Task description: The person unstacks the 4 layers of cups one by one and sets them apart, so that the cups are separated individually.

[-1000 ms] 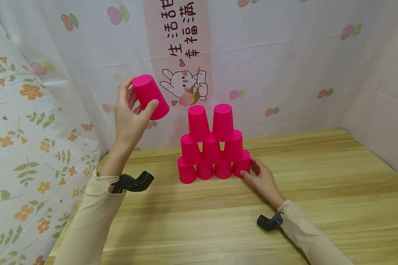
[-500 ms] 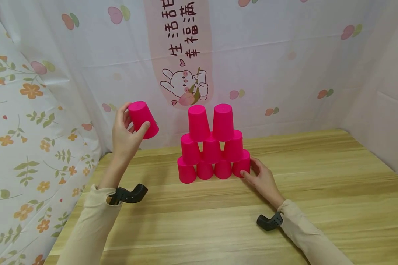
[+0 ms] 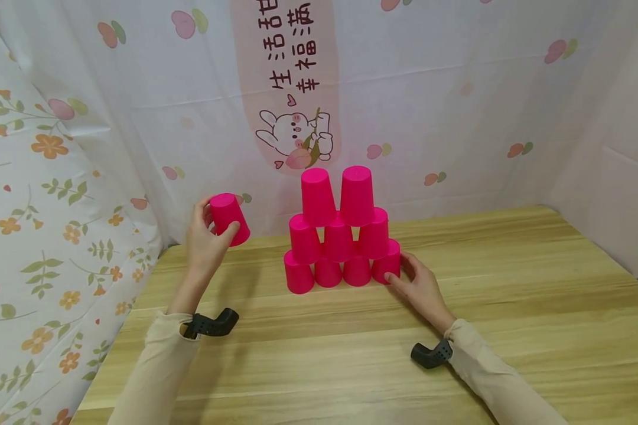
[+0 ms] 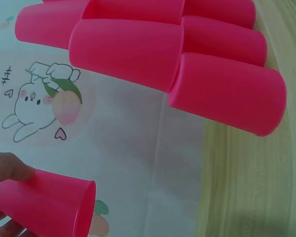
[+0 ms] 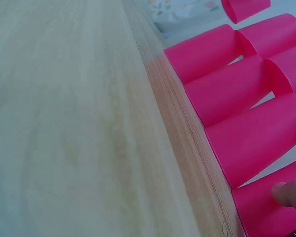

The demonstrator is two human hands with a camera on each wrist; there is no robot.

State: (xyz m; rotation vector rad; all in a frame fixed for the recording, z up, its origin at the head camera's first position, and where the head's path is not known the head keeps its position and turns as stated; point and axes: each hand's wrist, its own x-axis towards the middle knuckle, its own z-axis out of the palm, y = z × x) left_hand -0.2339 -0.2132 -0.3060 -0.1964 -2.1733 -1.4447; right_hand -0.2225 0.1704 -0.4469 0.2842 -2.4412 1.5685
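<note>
Nine stacked cups; left hand fingers clamp a tenth cup, right hand fingers touch the stack

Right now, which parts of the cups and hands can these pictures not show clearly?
- Right hand: head view hides whether its fingers curl behind the bottom right cup; right wrist view shows one fingertip.
- Held cup: base cut off in left wrist view.
- Pyramid: back side hidden in every view.
</note>
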